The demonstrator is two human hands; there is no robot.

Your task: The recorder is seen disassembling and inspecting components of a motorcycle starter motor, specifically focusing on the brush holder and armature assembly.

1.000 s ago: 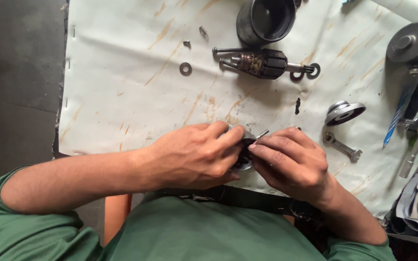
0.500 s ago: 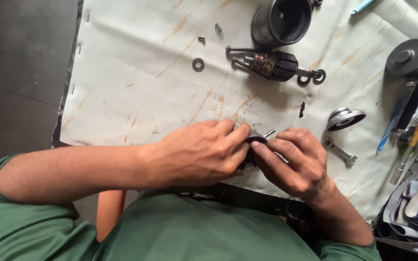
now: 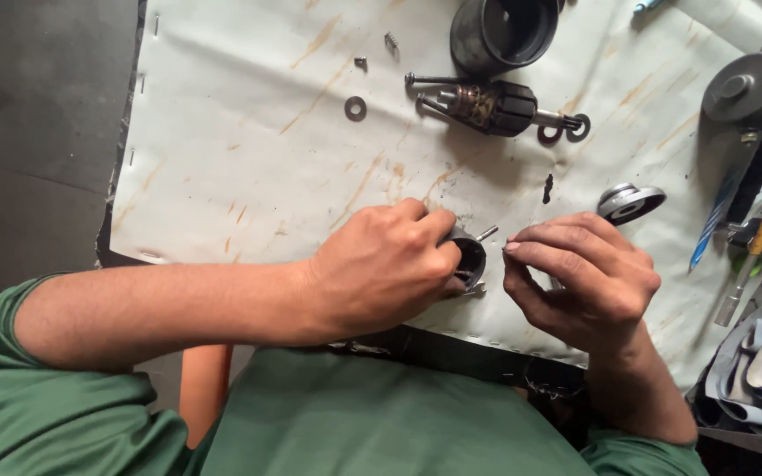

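- At the near edge of the white sheet [image 3: 249, 176], your left hand [image 3: 381, 269] closes its fingers around a small dark round housing [image 3: 469, 260], a thin pin projecting from it.
- Just beside it, your right hand [image 3: 579, 278] presses fingertips together, apart from the housing; whether they pinch anything, you cannot tell.
- Farther up lie the armature [image 3: 496, 107] and washer [image 3: 355, 108].

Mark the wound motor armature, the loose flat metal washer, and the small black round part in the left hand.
wound motor armature [image 3: 491, 107], head view, on its dark core.
flat metal washer [image 3: 355, 108], head view, on its ring.
small black round part [image 3: 469, 260], head view, on its open face.
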